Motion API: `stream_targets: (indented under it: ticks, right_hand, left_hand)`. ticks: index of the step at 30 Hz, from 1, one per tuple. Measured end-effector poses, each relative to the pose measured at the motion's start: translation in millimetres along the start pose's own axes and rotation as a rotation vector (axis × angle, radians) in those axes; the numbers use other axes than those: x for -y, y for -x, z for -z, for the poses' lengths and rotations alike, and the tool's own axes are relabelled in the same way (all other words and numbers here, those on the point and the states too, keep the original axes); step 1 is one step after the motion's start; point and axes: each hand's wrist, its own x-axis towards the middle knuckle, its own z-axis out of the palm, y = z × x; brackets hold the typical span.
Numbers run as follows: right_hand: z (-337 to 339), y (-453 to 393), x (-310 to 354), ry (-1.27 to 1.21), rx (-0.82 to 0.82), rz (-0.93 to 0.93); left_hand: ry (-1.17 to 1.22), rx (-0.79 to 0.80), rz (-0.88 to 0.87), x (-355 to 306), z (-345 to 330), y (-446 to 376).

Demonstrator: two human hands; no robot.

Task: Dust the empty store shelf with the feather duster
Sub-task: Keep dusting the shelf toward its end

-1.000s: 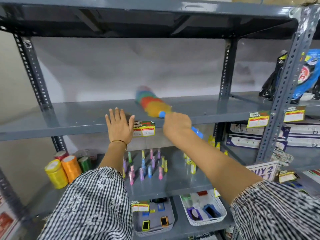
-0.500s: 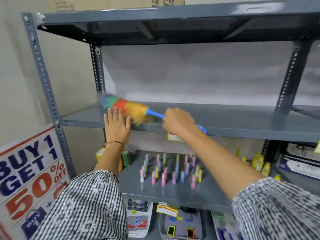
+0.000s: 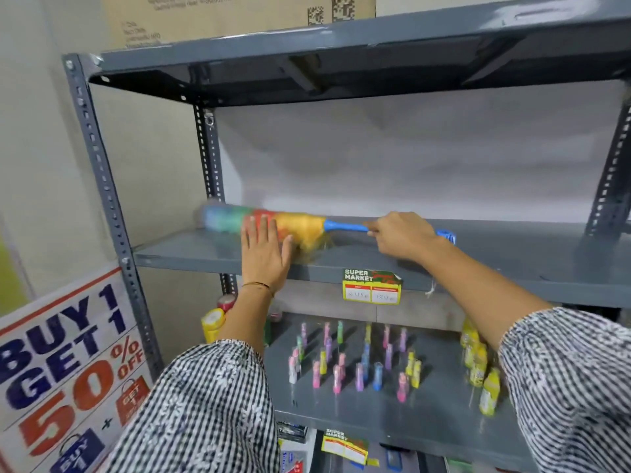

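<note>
glossy metal shelf [image 3: 478,257], fluffy feather duster [image 3: 273,223]

Down on the lower shelf [image 3: 426,425], rows of small bottles [image 3: 358,367] stand upright in pink, purple, blue, green and yellow, with a cluster of yellow bottles [image 3: 478,367] just beside them on the right. Yellow tape rolls [image 3: 213,322] sit at the left end. A Super Market price tag [image 3: 371,286] hangs off a shelf edge above them. Far left, a "Buy 1 Get 1 50% off" sign [image 3: 68,363] leans by the upright post. Up top, a cardboard box [image 3: 239,18].
</note>
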Motion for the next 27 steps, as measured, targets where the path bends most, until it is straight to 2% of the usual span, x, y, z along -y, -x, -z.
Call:
stream_targets:
  ticks: [2, 8, 10, 17, 22, 25, 27]
  right_hand:
    - [-2.3, -14.2, -9.1, -0.033, -0.038, -0.026]
    - [-29.7, -58.3, 5.0, -0.062, 0.028, 0.033]
    - [-41.4, -70.7, -1.5, -0.125, 0.003, -0.014]
    - [-65.9, -106.6, 2.7, -0.232, 0.035, -0.02]
    - [-72.2, -124.5, 17.2, -0.257, 0.048, 0.004]
    - [-73.5, -124.4, 5.1, -0.253, 0.084, -0.088]
    - [-77.1, -120.0, -0.1, -0.216, 0.135, -0.074]
  left_hand:
    - [-0.002, 0.006, -0.007, -4.1, -4.4, -1.7]
    - [-0.006, 0.03, -0.023, -0.8, -20.5, -9.3]
    - [0.007, 0.03, -0.039, 1.3, -26.5, -12.7]
    - [0.102, -0.099, -0.112, 4.5, -33.3, -11.8]
    - [0.097, -0.097, -0.11, 5.3, -34.0, -12.2]
    - [0.098, -0.089, -0.105, 5.5, -34.6, -11.4]
    - [0.082, -0.095, -0.116, 6.9, -36.3, -11.7]
